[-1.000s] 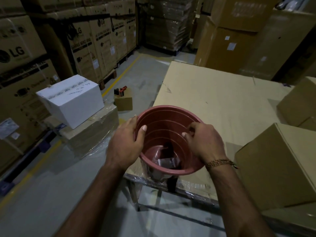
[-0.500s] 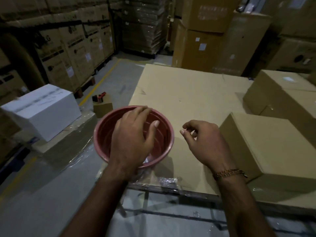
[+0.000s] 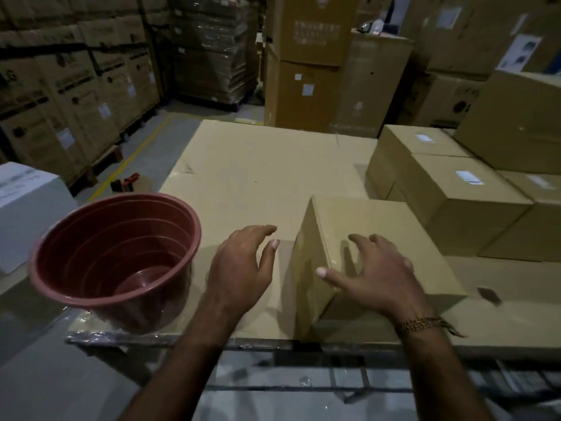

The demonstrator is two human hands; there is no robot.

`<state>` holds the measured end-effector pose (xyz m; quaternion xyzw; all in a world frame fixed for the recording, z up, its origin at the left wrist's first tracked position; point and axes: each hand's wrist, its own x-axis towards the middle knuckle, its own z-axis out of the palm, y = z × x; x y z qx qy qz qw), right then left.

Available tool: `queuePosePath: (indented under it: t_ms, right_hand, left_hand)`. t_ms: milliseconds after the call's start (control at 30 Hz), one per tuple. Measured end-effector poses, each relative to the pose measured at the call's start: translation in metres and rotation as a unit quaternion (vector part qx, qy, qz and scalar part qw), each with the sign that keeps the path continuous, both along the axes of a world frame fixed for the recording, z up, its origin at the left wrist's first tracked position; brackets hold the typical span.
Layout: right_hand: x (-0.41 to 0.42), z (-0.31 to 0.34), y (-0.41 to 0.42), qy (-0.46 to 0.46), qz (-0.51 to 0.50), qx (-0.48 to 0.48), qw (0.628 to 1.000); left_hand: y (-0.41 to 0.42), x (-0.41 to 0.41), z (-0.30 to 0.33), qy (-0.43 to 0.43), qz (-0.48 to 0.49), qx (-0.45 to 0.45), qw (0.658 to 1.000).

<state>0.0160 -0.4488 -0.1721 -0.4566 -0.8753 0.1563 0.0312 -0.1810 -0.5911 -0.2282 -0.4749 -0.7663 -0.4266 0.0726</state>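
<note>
A reddish-brown plastic tub stands at the front left corner of the cardboard-covered table, with nothing gripping it. A plain brown cardboard box sits on the table at the front, right of centre. My left hand hovers open just left of the box, fingers spread and relaxed. My right hand is spread over the box's near left top corner, thumb at the left edge; whether it touches the top is unclear. A beaded bracelet circles my right wrist.
Several more brown boxes are stacked on the right of the table. A white box sits on a wrapped stack at the left. A small box with a red tape tool stands on the floor. Tall carton stacks line the aisle.
My left hand has left the tub's rim and moved right toward the brown box. My right hand has moved onto the box's near corner. The view has swung right.
</note>
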Motion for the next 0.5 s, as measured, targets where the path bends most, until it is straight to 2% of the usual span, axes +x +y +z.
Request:
queuePosePath:
  t_ms: [67, 133, 267, 400, 500]
  right_hand:
    - [0.004, -0.014, 0.001, -0.035, 0.016, -0.024, 0.999]
    - [0.007, -0.028, 0.0, -0.064, 0.036, -0.001, 0.997]
    - [0.015, -0.033, 0.005, -0.045, 0.057, 0.058, 0.996]
    - [0.031, -0.033, 0.019, 0.015, 0.061, 0.105, 0.992]
    - [0.05, -0.037, 0.031, 0.116, 0.034, 0.138, 0.983]
  left_hand:
    - [0.011, 0.012, -0.016, -0.034, 0.011, -0.027, 0.999]
    - [0.021, 0.024, -0.03, -0.064, 0.022, -0.049, 0.997]
    - [0.032, 0.05, -0.046, -0.121, 0.05, -0.075, 0.989]
    - [0.041, 0.065, -0.066, -0.158, 0.065, -0.111, 0.979]
    - [0.05, 0.077, -0.076, -0.22, 0.077, -0.165, 0.958]
